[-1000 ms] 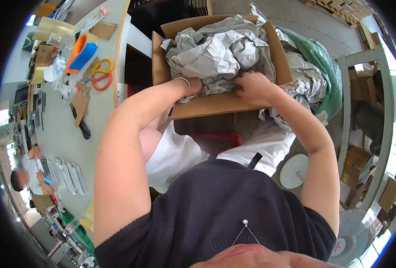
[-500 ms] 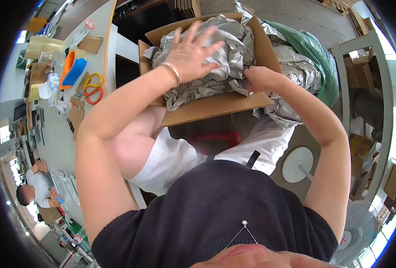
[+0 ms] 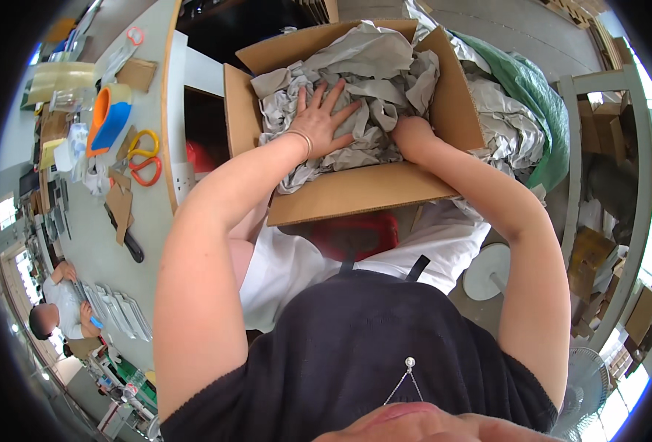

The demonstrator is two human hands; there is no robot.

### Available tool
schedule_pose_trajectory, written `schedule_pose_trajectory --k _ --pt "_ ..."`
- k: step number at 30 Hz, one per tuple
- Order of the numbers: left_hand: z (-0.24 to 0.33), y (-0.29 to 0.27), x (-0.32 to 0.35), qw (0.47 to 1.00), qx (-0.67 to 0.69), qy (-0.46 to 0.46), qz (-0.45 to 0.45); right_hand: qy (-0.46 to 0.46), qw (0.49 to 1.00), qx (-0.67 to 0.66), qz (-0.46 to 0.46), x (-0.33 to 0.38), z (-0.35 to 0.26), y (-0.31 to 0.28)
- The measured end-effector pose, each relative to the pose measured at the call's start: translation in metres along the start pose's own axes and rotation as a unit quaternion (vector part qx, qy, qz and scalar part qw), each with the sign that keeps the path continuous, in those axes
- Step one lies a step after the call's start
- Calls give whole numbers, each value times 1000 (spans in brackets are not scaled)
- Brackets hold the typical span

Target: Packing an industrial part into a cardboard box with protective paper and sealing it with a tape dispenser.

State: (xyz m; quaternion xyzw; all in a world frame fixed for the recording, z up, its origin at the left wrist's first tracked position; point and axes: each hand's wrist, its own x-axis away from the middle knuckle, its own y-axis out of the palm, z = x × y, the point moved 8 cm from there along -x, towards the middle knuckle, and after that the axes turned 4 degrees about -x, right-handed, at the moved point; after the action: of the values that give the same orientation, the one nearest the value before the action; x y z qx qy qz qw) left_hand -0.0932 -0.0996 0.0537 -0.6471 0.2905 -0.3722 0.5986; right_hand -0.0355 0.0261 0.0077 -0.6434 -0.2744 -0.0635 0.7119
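Note:
An open cardboard box (image 3: 362, 197) in front of me is full of crumpled grey packing paper (image 3: 370, 62). My left hand (image 3: 322, 124) lies on the paper at the left, palm down with its fingers spread. At the box's right side, my right hand (image 3: 412, 138) reaches down into the paper. Its fingers are hidden there, so whether they grip anything does not show.
To the left stands a table with a tape dispenser (image 3: 108, 121), scissors (image 3: 144, 158), cardboard scraps (image 3: 120, 210) and a black-handled tool (image 3: 136, 249). A green sack (image 3: 539, 96) with more crumpled paper sits right of the box. A white rack (image 3: 572, 147) stands farther right. Another person (image 3: 64, 313) works at far left.
My left hand has come down onto the paper, which now lies lower in the box. My right hand has sunk deeper at the right side.

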Motion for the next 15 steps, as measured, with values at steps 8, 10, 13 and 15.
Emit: schedule_pose_trajectory --k 8,10,13,15 --pt "14 -36 21 991 42 -33 119 -55 979 -131 144 35 -6 -149" --pt "24 -40 26 995 36 -27 94 -71 934 -217 274 20 -9 -184" --pt "32 -43 42 996 40 0 80 -96 907 -286 294 -23 -36 -191" --pt "38 -40 48 995 40 15 90 -110 941 -244 207 -54 -63 -180"
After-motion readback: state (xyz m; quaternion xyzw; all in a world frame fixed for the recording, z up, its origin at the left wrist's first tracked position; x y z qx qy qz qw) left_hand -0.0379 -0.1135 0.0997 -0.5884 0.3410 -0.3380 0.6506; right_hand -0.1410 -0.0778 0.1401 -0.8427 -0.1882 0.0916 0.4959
